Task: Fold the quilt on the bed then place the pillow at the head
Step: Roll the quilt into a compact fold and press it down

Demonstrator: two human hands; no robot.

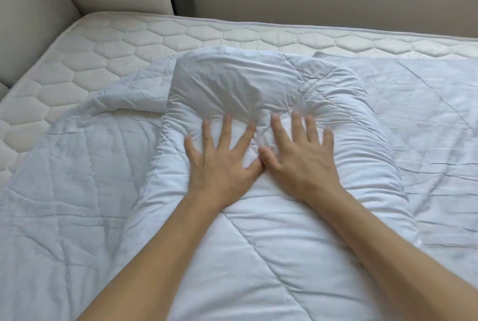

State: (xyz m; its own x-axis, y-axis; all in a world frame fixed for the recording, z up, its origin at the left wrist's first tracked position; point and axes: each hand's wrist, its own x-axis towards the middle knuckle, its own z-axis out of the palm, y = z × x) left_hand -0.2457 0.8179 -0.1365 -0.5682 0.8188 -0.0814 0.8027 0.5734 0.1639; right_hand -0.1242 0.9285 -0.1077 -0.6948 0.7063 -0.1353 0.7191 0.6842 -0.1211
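Both hands lie flat, fingers spread, gripping nothing: the left hand [219, 162] and right hand [302, 157] press side by side on a doubled ridge of the white quilt [271, 256] lying mid-mattress [103, 54]. Released, the puffy far end [232, 80] may spring open, spoiling the fold. No pillow can be told apart.

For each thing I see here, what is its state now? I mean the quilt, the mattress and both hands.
quilt: bunched into a thick wrinkled roll down the middle, the rest spread flat on both sides.
mattress: bare along the left and far edges, otherwise covered by the quilt.
left hand: open, fingers spread, pressing flat on the quilt.
right hand: open, fingers spread, pressing flat on the quilt beside the left hand, thumbs meeting.
pillow: cannot be told apart from the bunched quilt.
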